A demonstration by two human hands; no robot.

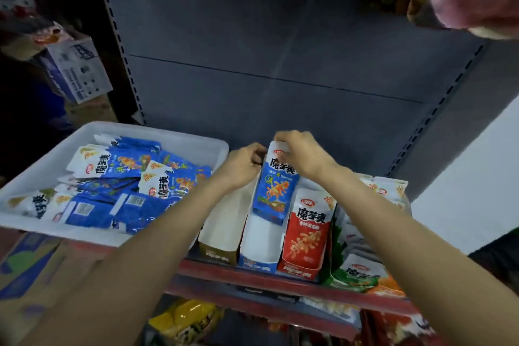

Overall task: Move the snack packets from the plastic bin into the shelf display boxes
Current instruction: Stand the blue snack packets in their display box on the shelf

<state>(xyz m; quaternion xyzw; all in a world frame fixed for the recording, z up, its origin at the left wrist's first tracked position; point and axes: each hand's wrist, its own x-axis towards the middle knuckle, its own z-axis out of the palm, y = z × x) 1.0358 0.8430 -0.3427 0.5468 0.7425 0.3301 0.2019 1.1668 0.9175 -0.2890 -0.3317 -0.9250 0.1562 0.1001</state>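
both forearms reach forward over the shelf edge, and a blue snack packet point(273, 185) is held upright between the hands at its white top. the left hand point(244, 164) is curled against the packet's left upper edge, and the right hand point(302, 153) is pinched over its top right corner. the packet's lower end hangs just inside the blue display box point(259, 244) below the hands, which looks otherwise unfilled. to the left of the left forearm, the plastic bin point(196, 136) is seen heaped with more blue packets. the step is best done by keeping the packet vertical, face forward, sliding it down to the box's back wall, and letting go only once its base is seated. the red display box point(304, 233) under the right wrist should not be nudged.
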